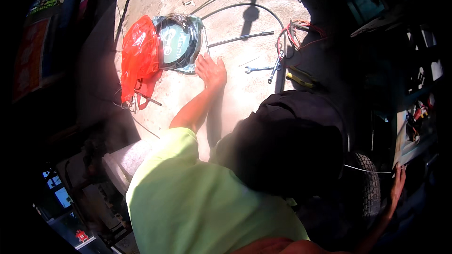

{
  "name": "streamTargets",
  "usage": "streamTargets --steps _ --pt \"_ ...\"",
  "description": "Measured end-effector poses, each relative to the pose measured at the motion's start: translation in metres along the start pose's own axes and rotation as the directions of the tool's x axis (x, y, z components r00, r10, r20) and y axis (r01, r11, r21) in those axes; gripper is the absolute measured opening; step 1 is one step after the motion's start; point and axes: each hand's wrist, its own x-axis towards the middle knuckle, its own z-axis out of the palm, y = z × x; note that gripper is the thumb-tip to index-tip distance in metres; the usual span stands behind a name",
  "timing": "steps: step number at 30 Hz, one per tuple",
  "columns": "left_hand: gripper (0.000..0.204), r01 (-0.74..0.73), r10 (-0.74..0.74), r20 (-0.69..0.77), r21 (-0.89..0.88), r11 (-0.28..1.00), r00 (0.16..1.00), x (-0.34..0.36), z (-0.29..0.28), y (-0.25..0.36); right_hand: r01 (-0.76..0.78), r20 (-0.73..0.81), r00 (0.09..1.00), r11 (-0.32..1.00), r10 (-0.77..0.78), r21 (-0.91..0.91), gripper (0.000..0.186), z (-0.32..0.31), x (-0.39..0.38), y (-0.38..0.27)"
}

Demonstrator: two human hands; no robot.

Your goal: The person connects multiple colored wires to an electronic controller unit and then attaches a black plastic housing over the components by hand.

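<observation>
On the sunlit concrete (235, 84), my left hand (212, 71) is resting at the near end of the T-handle wrench's (240, 39) crossbar, just right of the plastic-wrapped pkg (176, 43); fingers are sitting loosely apart, and I can't tell if they're gripping. Far right, my right hand (399, 181) is hanging by a thin pale cable (367, 170) near the tyre (370, 183) (grip unclear too). I'm prob. picking up the tool; next move's calling for a firm curl, lifting w/o snagging the pkg.
</observation>
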Motion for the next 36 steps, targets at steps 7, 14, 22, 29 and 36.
streamTargets --steps 7,14,22,29,36 --pt "0.073 0.051 -0.048 0.074 -0.040 0.998 0.996 0.004 -0.007 0.005 0.046 0.014 0.999 0.999 -0.047 0.019 0.074 0.010 -0.003 -0.019" --pt "0.072 0.019 -0.018 0.035 -0.041 0.999 0.999 0.010 -0.005 0.010 -0.054 0.159 0.985 0.997 0.062 -0.052 0.076 0.008 -0.012 -0.045" --pt "0.068 -0.032 0.032 -0.029 0.021 0.999 0.999 0.001 0.010 -0.002 -0.117 0.071 0.989 0.987 0.126 -0.113 0.097 0.010 -0.023 -0.071" --pt "0.060 0.016 0.006 -0.199 0.106 0.994 0.980 0.003 0.014 0.004 -0.050 0.100 0.993 0.994 0.060 -0.093 0.078 0.015 -0.039 -0.096" --pt "0.062 -0.064 0.085 -0.168 0.123 0.990 0.982 -0.001 0.015 -0.002 0.009 0.092 0.996 1.000 -0.008 -0.003 0.060 0.015 -0.046 -0.104"
